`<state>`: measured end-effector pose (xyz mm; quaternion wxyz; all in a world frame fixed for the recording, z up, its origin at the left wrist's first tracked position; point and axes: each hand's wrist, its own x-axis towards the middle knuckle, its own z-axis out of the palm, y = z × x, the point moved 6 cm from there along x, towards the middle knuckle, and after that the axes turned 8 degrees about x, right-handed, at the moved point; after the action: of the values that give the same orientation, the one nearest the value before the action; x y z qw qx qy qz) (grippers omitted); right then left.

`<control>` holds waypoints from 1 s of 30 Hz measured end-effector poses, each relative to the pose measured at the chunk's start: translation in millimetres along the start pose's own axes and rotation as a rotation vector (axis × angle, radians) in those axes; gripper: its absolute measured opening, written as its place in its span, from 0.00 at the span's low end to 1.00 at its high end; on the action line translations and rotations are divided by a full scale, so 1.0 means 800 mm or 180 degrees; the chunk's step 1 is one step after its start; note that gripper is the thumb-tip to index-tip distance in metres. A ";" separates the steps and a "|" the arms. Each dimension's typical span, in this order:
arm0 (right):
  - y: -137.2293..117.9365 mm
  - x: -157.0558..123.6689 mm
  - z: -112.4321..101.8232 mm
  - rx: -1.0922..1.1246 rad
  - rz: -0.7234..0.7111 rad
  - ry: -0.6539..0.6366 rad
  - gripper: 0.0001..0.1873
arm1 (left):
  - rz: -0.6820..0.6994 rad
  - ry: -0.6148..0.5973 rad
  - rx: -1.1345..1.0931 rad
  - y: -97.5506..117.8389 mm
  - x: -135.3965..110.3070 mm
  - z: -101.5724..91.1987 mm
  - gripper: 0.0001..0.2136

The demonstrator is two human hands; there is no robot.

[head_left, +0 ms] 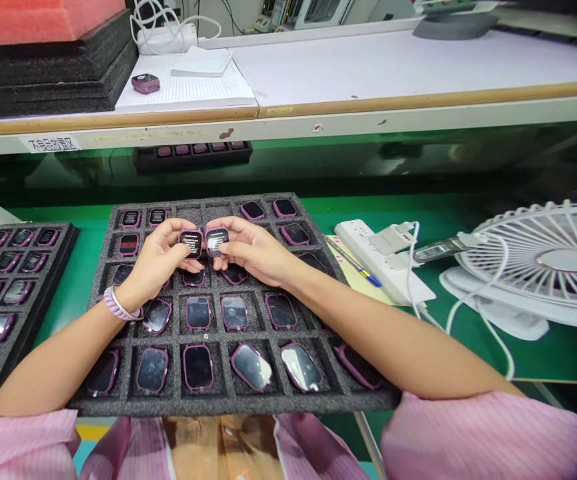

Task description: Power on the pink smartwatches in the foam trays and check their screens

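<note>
My left hand [165, 257] grips a purple-rimmed smartwatch [191, 243] between thumb and fingers. In my right hand [251, 250] is a second smartwatch [217, 241], held close beside the first. Both screens are lit and show lines of white text too small to read. The two watches are above a black foam tray [218, 405], whose pockets hold several more purple smartwatches [198, 367]. Most of those screens are dark; a few at the tray's far left show text, and one has a red band. My hands partly cover the middle pockets.
Another foam tray of watches [18, 263] lies at the left. To the right are a power strip [383, 260], a pen [361, 267] and a white fan [558, 260] with cables. A shelf [393, 73] behind bears a notebook [188, 90], one watch [145, 83] and stacked foam [48, 73].
</note>
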<state>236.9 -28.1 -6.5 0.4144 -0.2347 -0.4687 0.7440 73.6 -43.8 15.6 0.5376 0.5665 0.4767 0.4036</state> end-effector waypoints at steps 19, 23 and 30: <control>-0.002 0.001 0.002 -0.0096 -0.0203 -0.0059 0.25 | 0.0063 -0.0026 -0.0064 0.002 0.000 0.002 0.19; -0.003 0.001 0.001 -0.0068 -0.0219 -0.0097 0.26 | 0.0046 -0.0082 -0.0168 0.002 0.000 0.002 0.19; 0.000 0.004 -0.008 -0.0054 -0.0285 0.0043 0.27 | 0.0069 -0.0123 -0.0215 -0.001 0.001 0.004 0.21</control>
<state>239.4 -22.3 -9.3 0.4484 -0.2220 -0.4822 0.7191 76.4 -43.6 14.7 0.5611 0.5609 0.4460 0.4142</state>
